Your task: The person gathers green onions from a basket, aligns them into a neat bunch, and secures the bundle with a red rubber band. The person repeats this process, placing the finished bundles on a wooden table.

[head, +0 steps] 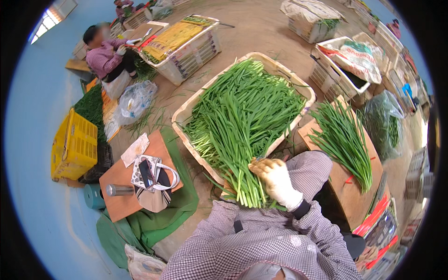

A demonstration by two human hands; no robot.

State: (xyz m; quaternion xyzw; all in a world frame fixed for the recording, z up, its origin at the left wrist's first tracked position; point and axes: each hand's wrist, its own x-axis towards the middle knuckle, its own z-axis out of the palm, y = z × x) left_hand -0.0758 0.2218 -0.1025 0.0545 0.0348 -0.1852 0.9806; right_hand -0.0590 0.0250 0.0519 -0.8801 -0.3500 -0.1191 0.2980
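Note:
My right hand (276,180), in a white glove soiled brown over the fingers, grips the side of a bunch of garlic chives (245,175). The pale cut ends of the bunch point at my lap, and its green leaves lie over the heap. My left hand is not in view; the bunch and my checked sleeve cover that area. Before me a big white plastic crate (182,131) is heaped with more chives (252,91). At the right, a separate pile of chives (344,143) lies on a wooden board (336,189), with short red strips beside it.
A board (115,206) at the left holds a steel flask (119,190), a phone (145,173), a bag and a cap. A yellow crate (78,140) stands by the wall. Beyond are a seated co-worker (105,59) and a covered crate (190,56). More crates (341,84) line the right.

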